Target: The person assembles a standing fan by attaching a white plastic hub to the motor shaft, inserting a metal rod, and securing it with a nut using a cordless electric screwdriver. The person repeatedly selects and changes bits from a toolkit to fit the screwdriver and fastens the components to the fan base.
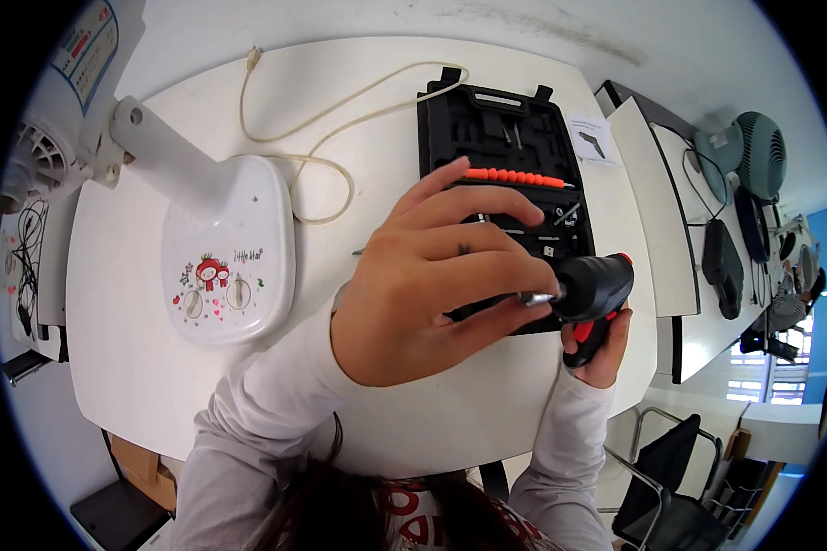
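On the left of the white table (138, 367) lies a white fan base (230, 248) with a cord. Your left hand (432, 285) pinches the metal bit (538, 297) at the tip of the black electric screwdriver (597, 289). Your right hand (602, 344) grips its handle, near the open black tool case (505, 138).

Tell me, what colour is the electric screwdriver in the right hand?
Black with red parts; the head view shows the electric screwdriver in the right hand.
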Tool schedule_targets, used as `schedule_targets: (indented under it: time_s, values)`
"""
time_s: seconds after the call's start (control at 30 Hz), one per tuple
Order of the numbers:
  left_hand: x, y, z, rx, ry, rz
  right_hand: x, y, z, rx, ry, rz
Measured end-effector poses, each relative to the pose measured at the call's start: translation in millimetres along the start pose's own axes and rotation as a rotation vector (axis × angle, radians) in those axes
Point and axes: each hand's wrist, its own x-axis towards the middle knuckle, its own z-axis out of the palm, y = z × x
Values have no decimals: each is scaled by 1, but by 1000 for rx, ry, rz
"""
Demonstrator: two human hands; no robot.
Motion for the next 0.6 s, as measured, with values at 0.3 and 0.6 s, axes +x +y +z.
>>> schedule_targets:
  time_s: [0.3, 0.6]
  values:
    - [-4, -22, 1, 355, -63, -60, 8, -6, 11, -224, 152, -16]
    - [-5, -26, 1, 394, -124, -91, 8, -3, 12, -324, 160, -133]
